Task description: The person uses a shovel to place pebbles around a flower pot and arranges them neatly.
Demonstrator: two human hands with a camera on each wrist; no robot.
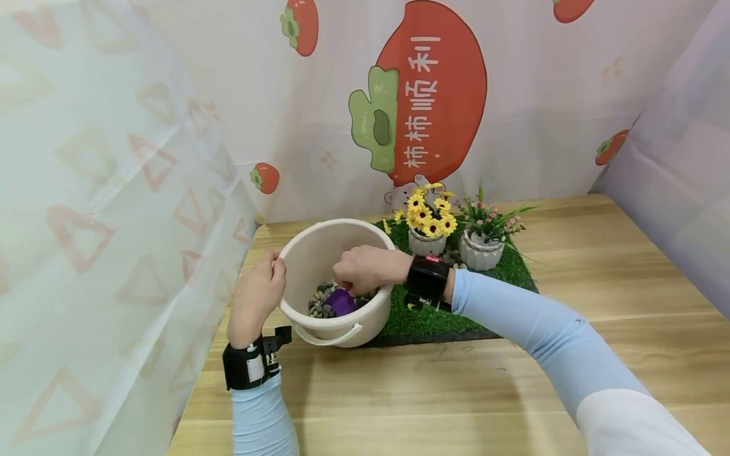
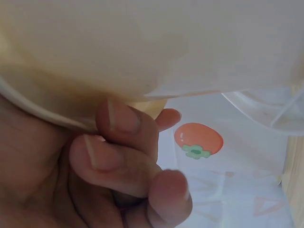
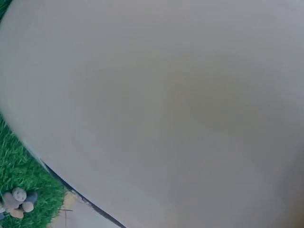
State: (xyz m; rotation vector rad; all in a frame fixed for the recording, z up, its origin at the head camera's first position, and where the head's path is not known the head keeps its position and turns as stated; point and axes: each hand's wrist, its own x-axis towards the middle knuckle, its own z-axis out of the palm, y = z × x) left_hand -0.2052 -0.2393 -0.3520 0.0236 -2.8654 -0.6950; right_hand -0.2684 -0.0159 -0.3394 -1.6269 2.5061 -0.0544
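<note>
A cream bucket [image 1: 308, 259] stands on the table with its top tipped toward me. Small grey and tan pebbles [image 1: 320, 299] lie in its bottom. My left hand [image 1: 259, 294] grips the rim at the left; in the left wrist view, its curled fingers [image 2: 126, 164] lie against the outside wall. Reaching in over the right rim, my right hand [image 1: 367, 269] has its fingers curled at the top of a purple scoop-like tool [image 1: 341, 303] among the pebbles. The handle is hidden by the hand. Only the bucket's outer wall [image 3: 156, 104] fills most of the right wrist view.
An artificial grass mat [image 1: 433, 320] lies right of the bucket. On it stand a white pot of yellow flowers [image 1: 426, 242] and a white pot of pink flowers [image 1: 480, 252], with pebbles [image 1: 453, 258] between them. Printed cloth [image 1: 319, 126] hangs behind the wooden table [image 1: 433, 392].
</note>
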